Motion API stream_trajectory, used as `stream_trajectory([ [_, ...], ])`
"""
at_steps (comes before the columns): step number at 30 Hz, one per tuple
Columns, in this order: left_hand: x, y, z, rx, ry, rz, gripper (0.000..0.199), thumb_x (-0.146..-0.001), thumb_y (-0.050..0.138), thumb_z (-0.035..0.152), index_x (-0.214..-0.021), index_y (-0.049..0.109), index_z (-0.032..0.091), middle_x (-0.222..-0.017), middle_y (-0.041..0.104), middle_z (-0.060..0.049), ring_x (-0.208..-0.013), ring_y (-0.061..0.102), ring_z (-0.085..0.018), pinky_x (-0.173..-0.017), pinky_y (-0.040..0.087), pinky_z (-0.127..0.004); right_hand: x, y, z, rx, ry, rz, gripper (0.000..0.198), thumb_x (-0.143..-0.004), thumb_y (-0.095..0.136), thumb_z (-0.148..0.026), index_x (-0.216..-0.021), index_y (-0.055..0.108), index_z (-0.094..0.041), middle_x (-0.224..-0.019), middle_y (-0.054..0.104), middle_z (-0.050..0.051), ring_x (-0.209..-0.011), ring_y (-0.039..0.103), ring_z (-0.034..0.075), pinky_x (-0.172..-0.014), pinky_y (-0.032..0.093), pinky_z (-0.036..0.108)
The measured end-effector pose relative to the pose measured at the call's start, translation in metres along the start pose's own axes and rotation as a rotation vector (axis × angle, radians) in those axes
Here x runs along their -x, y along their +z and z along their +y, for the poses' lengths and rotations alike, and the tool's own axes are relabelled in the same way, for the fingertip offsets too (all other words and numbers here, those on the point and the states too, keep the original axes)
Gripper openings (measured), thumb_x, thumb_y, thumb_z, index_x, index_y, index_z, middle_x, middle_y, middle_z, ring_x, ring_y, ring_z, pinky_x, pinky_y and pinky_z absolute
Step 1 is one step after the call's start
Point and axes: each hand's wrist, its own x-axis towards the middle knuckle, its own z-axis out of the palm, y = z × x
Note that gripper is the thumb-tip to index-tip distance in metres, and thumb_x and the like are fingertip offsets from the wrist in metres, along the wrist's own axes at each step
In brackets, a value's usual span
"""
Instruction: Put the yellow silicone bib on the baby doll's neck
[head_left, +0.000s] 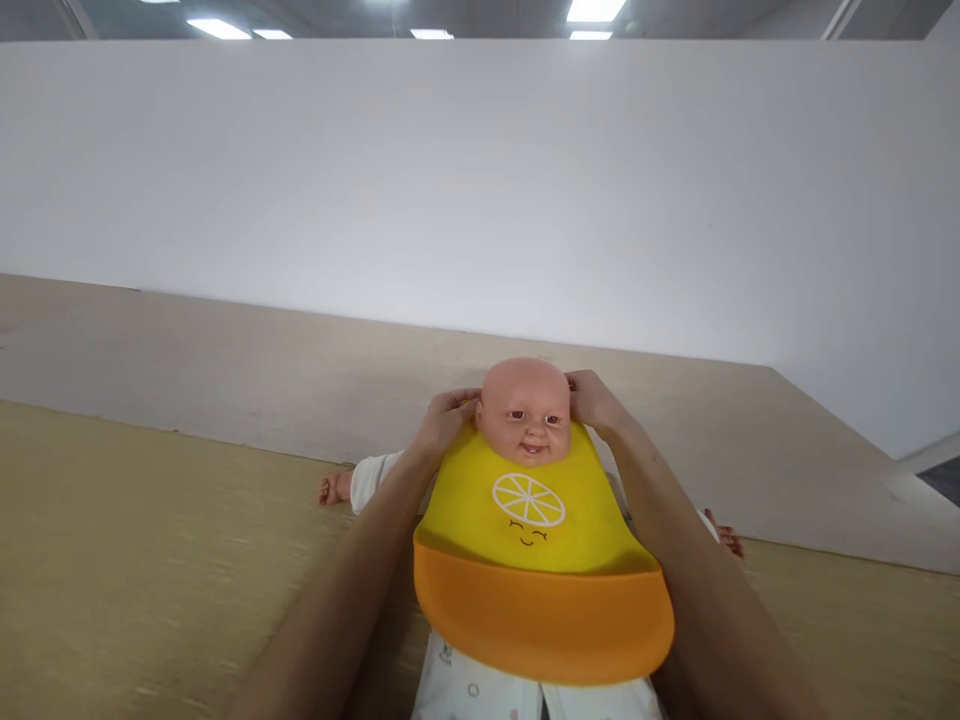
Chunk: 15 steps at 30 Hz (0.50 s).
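A bald baby doll (525, 395) lies face up, wearing a yellow baby bib (465, 510) with a lemon-slice print and an orange catch pocket (544, 620). Beside the doll's head, on the left of the view, my left hand (445, 415) pinches the bib's upper end at the neck. My right hand (592, 397) is at the other side of the head, fingers curled in behind it at the bib's other neck end. The fingertips of both hands are partly hidden by the head, and so is the strap behind the neck.
The doll's white sleeves end in small hands, one (335, 487) out to the left and one (726, 535) to the right. White printed trousers (480, 685) show below the bib. A wooden surface (150, 540) lies under the doll, with a white wall panel (450, 180) behind.
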Motion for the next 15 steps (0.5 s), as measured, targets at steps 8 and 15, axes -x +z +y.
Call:
stream_trajectory([
  [8,-0.007,-0.006,-0.009,-0.203,0.050,0.063,0.026,-0.060,0.061,0.025,-0.078,0.075,0.015,-0.076,0.072,-0.003,-0.067,0.058,-0.014,-0.061,0.043,-0.023,-0.011,0.006,0.020,0.205,0.012,0.004,0.024,-0.058,0.053,-0.012,-0.070,0.074,-0.013,-0.072,0.072,0.008,-0.069,0.062,0.021,-0.054,0.039,0.023],
  [15,-0.009,-0.013,-0.023,-0.428,0.053,0.059,0.038,-0.065,0.046,0.029,-0.086,0.074,0.015,-0.083,0.072,-0.004,-0.087,0.062,-0.021,-0.078,0.046,-0.029,-0.013,0.024,0.032,0.251,0.088,-0.034,0.026,-0.062,0.055,-0.008,-0.078,0.075,-0.011,-0.083,0.074,0.009,-0.078,0.065,0.022,-0.062,0.043,0.022],
])
